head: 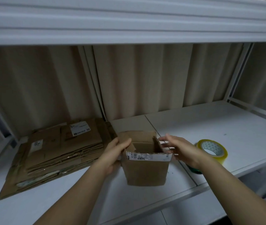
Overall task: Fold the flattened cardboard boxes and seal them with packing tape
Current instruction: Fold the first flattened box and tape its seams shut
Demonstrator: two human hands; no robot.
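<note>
A small brown cardboard box [146, 171] stands opened up in the middle of the white shelf, its top flaps raised and a torn white label strip along its near top edge. My left hand [114, 155] grips the box's left side, thumb over the left flap. My right hand [180, 150] is at the box's right side with fingers fairly straight, touching the right flap. A roll of yellowish packing tape [212, 151] lies on the shelf just right of my right hand. A stack of flattened cardboard boxes [59, 153] lies at the left.
The white shelf [218, 127] has a metal frame and a seam running front to back under the box. A beige curtain [145, 78] hangs behind. Another white shelf board [129, 21] is overhead. A dark green thing [195, 170] peeks out under my right wrist.
</note>
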